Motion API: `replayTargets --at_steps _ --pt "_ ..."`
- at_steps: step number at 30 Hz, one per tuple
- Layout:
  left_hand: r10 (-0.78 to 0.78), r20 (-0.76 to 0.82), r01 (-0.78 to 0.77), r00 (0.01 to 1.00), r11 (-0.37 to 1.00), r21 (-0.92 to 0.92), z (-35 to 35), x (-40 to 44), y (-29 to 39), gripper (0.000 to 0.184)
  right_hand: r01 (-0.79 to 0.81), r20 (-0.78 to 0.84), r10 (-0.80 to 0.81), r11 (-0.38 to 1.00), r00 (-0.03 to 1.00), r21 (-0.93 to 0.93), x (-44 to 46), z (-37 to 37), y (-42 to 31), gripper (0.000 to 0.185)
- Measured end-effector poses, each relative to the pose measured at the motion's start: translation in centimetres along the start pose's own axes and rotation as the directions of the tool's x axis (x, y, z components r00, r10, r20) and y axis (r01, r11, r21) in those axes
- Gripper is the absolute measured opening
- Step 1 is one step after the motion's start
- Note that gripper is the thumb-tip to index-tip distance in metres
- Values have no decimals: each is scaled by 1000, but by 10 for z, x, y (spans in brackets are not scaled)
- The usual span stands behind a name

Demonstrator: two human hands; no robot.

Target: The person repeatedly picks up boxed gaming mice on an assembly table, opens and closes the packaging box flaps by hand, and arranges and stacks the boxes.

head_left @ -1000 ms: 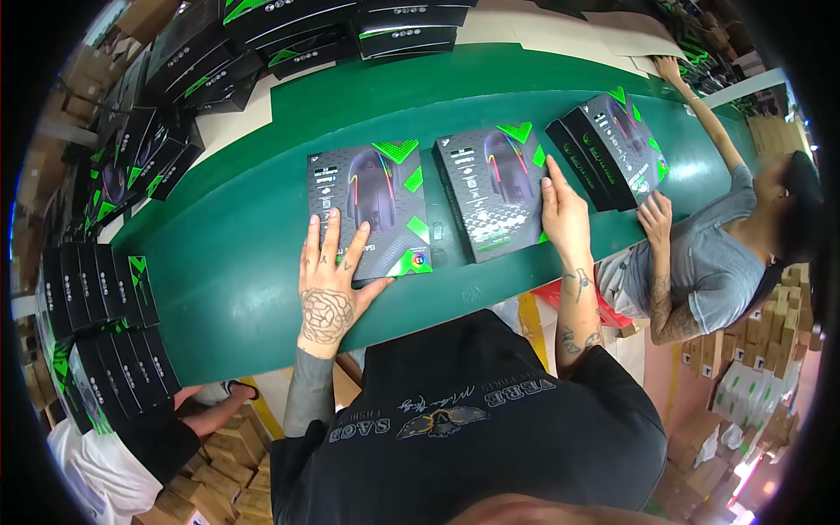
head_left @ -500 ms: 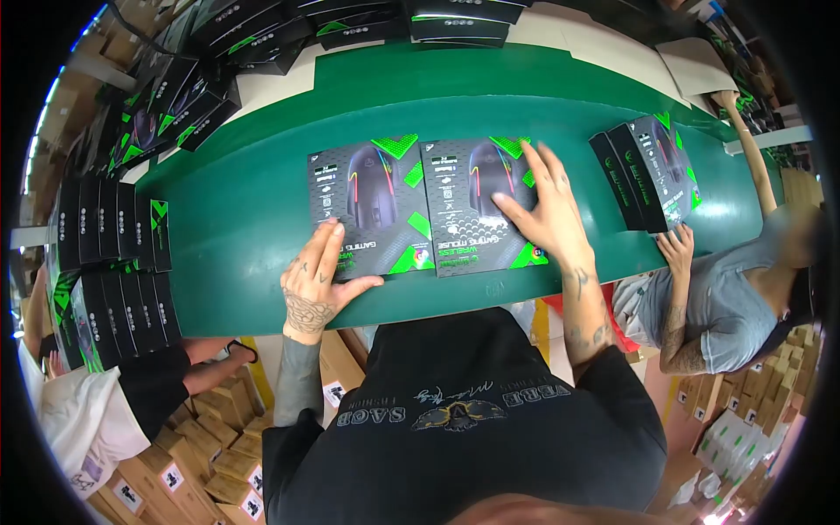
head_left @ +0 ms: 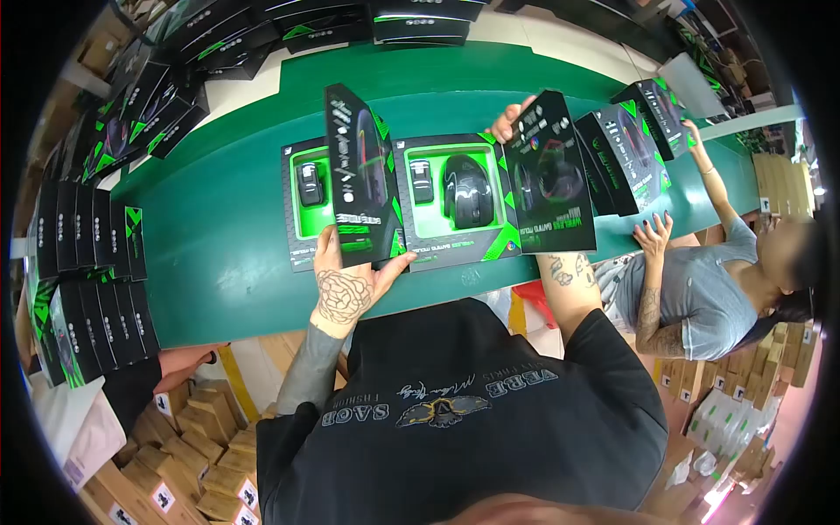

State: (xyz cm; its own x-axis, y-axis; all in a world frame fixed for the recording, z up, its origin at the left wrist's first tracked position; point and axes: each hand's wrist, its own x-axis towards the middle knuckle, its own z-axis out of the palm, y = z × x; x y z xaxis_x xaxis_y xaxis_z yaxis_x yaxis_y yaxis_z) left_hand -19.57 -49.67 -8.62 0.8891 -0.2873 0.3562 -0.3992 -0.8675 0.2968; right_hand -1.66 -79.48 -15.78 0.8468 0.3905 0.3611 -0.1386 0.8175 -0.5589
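Holding left lid mid-frame in left grip, apparently keeping tray exposed; cannot tell right grip behind right lid.

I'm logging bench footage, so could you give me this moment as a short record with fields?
Surface: green table
Left box: open, left cover raised and screening its right part
Right box: open, right cover raised at its right side
Right box contents: black mouse and small black item
Left hand: at the lower end of the left cover, exact grip unclear
Right hand: mostly hidden behind the right cover, partly showing at its upper left edge
Nearby: co-worker's hand by more boxes
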Motion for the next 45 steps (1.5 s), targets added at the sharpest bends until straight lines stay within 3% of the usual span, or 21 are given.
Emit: replayTargets --at_steps 3,5,10,13,14,18,20,21,22,23,24,25,26,28,31,33,36,39,41,42,45 --pt "74 7 -74 997 997 -1 -3 8 -2 67 -64 -75 80 978 994 198 0 -38 0 40" --pt "83 16 -82 996 996 -29 -14 18 3 68 26 -170 -9 994 985 102 13 12 -13 40" --pt "41 153 -34 987 998 -43 -44 35 24 75 -8 -316 41 994 948 106 18 -8 -15 42" --pt "57 92 -54 994 998 -33 -42 30 31 73 -127 -188 141 988 972 88 23 7 -26 43" --pt "44 93 -39 995 998 -58 -41 28 30 72 -32 -331 65 994 941 105 25 -6 -19 40" --pt "25 151 -12 988 996 -83 -46 23 30 73 -9 -284 55 987 957 160 25 16 -14 40" --pt "20 162 -1 987 994 -112 -47 18 27 73 -65 -367 26 994 930 -94 10 32 -17 40" --pt "6 13 -3 1000 982 -190 -45 14 26 74 -165 -430 69 968 900 -191 6 36 -18 42" --pt "-22 -146 -14 989 969 -245 -42 5 21 75 -385 -600 -137 650 788 -655 14 13 -6 39" --pt "-52 -311 -35 949 964 -265 -42 -6 13 76 -356 -455 -312 326 834 -876 13 64 4 40" --pt "-135 -428 9 894 959 -283 -44 -27 9 79 -346 -312 -311 -61 898 -936 3 83 2 48" --pt "-179 -600 -7 780 956 -294 -37 -45 -1 80 -295 -220 -273 -275 936 -915 -8 103 -2 56" --pt "-241 -588 118 772 964 -240 -44 -54 -10 78 -324 -269 -288 -162 919 -932 -25 106 3 64" --pt "-378 -508 312 774 926 -213 -60 -59 -30 75 -380 -455 -158 352 877 -855 -69 95 12 69" --pt "-601 -143 526 786 773 -356 -49 -57 -66 70 -490 -547 -64 364 835 -792 -112 75 23 61" --pt "-511 180 539 840 755 -372 -42 -45 -85 75 -486 -579 -17 522 815 -701 -106 92 30 63" --pt "-452 203 480 869 666 -571 -30 -37 -98 80 -405 -524 -6 625 852 -667 -111 94 29 66" --pt "-393 203 357 897 370 -858 -45 -37 -83 86 -257 -474 -41 797 880 -546 -110 109 25 79" --pt "-416 281 420 865 293 -859 -40 -46 -82 90 -158 -417 -125 798 900 -581 -114 117 22 86" --pt "-465 303 342 832 -2 -940 -35 -53 -78 88 -156 -451 -138 816 882 -556 -114 126 18 91" --pt "-428 249 173 869 -209 -962 -33 -56 -76 80 -118 -328 -165 713 930 -692 -109 153 -10 100"
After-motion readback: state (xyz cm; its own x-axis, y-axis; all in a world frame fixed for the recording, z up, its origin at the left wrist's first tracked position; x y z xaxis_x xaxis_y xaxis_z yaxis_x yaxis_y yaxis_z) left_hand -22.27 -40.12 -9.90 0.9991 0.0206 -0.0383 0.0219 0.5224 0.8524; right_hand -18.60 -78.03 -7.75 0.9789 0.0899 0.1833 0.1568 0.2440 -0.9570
